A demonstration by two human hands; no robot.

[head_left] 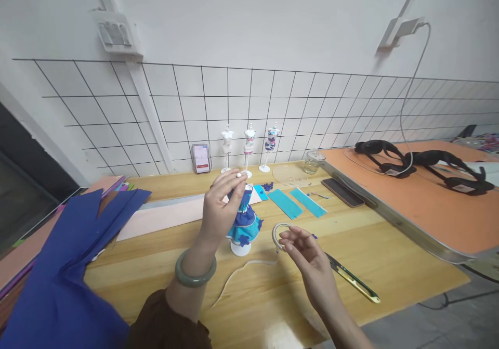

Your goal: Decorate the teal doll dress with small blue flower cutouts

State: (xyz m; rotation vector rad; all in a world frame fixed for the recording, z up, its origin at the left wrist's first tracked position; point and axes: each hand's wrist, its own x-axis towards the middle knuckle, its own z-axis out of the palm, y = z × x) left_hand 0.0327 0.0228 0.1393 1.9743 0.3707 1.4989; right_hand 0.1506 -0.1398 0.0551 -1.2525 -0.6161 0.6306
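Observation:
A small mannequin in a blue and turquoise layered dress stands on a white round base. My left hand is at its top, fingers bent together over the upper end; what they grip there is hidden. To the right, my right hand is beside a white roll of tape, with curled fingers near its right edge; whether they hold it is unclear. A loose pale strip trails from the roll to the left. Below the right hand lies a black and yellow cutter.
Blue fabric and a pale pink strip lie left. Three small mannequins and a propped phone stand behind. Turquoise pieces, a dark phone and a glass jar are right.

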